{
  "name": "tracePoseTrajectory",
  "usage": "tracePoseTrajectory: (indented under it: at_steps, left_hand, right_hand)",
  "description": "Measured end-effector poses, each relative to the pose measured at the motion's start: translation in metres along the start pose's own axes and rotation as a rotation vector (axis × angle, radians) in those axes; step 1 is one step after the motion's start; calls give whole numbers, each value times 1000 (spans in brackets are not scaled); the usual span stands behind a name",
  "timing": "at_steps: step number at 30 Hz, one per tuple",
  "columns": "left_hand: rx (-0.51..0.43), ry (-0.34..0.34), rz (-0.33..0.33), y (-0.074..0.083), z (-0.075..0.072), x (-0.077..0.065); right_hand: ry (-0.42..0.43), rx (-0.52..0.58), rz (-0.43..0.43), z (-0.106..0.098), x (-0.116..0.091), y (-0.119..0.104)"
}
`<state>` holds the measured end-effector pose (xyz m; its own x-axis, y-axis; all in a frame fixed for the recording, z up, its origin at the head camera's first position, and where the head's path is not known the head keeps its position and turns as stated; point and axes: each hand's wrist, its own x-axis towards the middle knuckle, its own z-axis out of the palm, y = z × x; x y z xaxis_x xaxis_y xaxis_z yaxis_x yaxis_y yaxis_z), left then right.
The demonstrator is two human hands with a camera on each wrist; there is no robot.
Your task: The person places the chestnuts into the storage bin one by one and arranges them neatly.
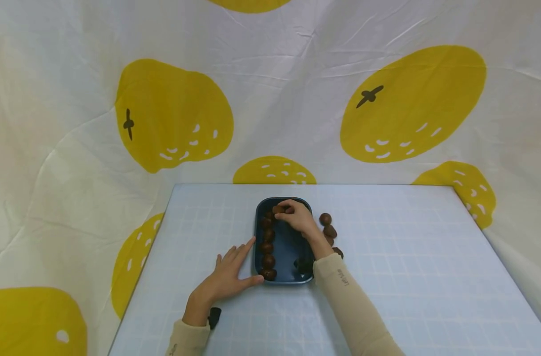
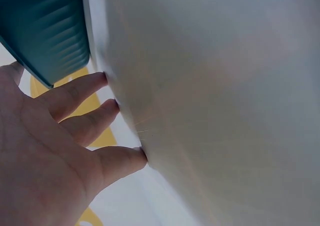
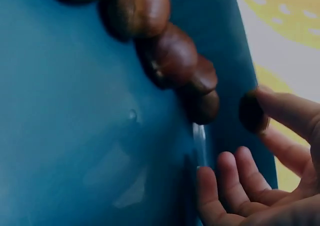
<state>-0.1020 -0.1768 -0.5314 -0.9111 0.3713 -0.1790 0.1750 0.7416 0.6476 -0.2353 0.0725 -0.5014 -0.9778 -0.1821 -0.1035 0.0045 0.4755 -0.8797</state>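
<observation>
A dark blue tray [image 1: 290, 247] lies on the table, with brown chestnuts [image 1: 268, 247] lined up along its left side. My right hand [image 1: 297, 216] is over the tray's far end and pinches a chestnut [image 3: 253, 112] between thumb and forefinger. The other fingers hang loosely over the tray wall in the right wrist view. At the near left corner of the tray, my left hand [image 1: 228, 274] has its fingers spread, with forefinger and thumb against the rim. Its remaining fingertips rest on the table in the left wrist view.
Several more chestnuts [image 1: 325, 219] lie in a loose column on the table right of the tray, partly hidden by my right forearm. A white cloth [image 1: 288, 99] with yellow fruit prints hangs behind the table [image 1: 412, 257].
</observation>
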Motion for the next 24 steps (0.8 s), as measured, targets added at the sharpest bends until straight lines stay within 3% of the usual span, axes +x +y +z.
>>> tracePoseTrajectory:
  at_steps: [4, 13, 24]
  left_hand:
    - [7, -1, 0, 0, 0, 1]
    - [3, -1, 5, 2, -2, 0]
    - [-3, 3, 10, 2, 0, 0]
  right_hand:
    - [23, -40, -2, 2, 2, 3]
    - [63, -240, -55, 10, 7, 10]
    - [105, -309, -62, 16, 7, 15]
